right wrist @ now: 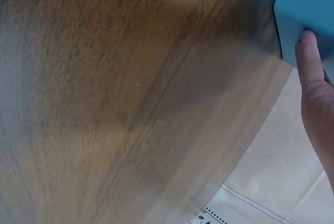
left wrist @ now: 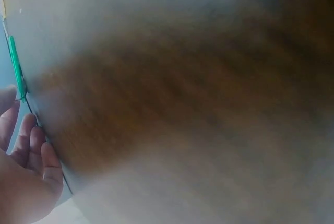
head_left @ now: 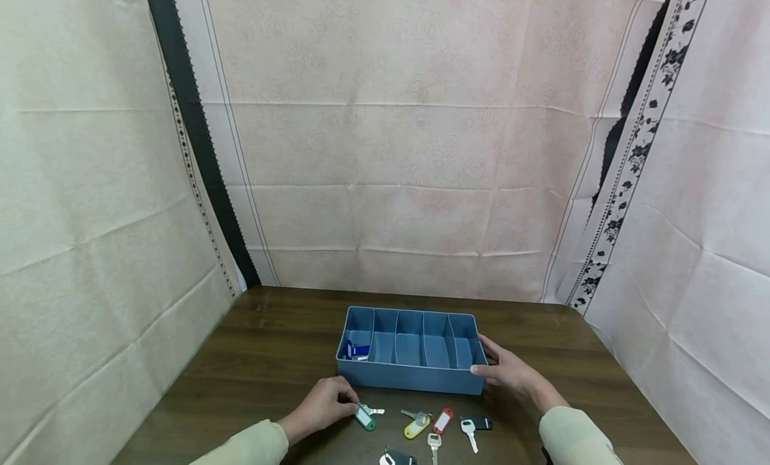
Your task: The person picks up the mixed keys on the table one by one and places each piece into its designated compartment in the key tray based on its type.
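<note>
Nearest us, cut by the lower edge of the head view, a dark tag (head_left: 403,457) lies on the tabletop (head_left: 265,358). Just beyond it we see a silver key (head_left: 434,441), its head close to the red tag (head_left: 443,420).

On the left, near the tray's front wall, the left hand (head_left: 327,403) pinches the green tag (head_left: 364,418) at its upper end, between thumb and fingertip; a small key (head_left: 375,411) lies just beside it. We judge the tag light, stiff plastic, hard to break, with a smooth face that could slip; the pinched end or the 2 long edges should give the surest hold. To the right, the yellow tag (head_left: 414,430) and black tag (head_left: 483,422) look just as light; flat as they lie, we would take them by an edge.

Behind them stands the blue tray (head_left: 409,377) with 5 compartments; a blue tag (head_left: 361,350) lies in the leftmost. The right hand (head_left: 511,371) holds the tray's right end, thumb on the near wall by the corner, fingers at the end wall. We judge it thin-walled, rigid and light enough to slide if bumped, so that end suits a steadying grip.
</note>
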A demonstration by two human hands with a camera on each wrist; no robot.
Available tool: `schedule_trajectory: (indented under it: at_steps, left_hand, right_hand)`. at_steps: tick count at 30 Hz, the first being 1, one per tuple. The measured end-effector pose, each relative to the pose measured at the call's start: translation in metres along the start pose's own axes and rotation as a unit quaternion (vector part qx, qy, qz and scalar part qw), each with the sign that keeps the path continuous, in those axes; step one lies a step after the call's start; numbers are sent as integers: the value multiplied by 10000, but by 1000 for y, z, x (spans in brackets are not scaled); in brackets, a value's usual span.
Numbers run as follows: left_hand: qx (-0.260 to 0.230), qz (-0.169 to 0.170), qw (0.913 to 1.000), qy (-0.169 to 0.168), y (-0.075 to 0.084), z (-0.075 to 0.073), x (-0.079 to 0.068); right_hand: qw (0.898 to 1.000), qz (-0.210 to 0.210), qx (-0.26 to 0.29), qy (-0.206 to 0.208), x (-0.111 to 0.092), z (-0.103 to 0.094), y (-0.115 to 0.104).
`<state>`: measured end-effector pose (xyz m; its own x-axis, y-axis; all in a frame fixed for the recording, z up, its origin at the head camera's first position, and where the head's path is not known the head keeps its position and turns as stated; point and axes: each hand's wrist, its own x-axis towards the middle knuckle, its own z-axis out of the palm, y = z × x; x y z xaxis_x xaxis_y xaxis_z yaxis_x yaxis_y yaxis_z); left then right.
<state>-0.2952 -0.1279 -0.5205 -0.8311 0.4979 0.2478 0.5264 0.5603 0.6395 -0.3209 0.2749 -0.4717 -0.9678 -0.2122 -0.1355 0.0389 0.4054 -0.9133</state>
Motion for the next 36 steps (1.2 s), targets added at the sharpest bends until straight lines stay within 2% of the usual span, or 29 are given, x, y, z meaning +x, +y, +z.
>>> schedule_trajectory:
  at_steps: [8, 21, 28, 36]
  left_hand:
    - [-9, -77, 9999, -96, 0, -1, 0]
    - [7, -25, 10000, -32, 2, -2, 0]
    - [-310, -169, 9993, -154, 5, -2, 0]
    - [-571, -115, 9983, 21, 19, -9, 4]
  right_hand:
    - [10000, 44, -34, -19, 0, -1, 1]
    - [10000, 14, -32, -62, 1, -2, 2]
    - [10000, 30, -75, -31, 1, -2, 2]
    - [9999, 39, -116, 13, 2, -2, 4]
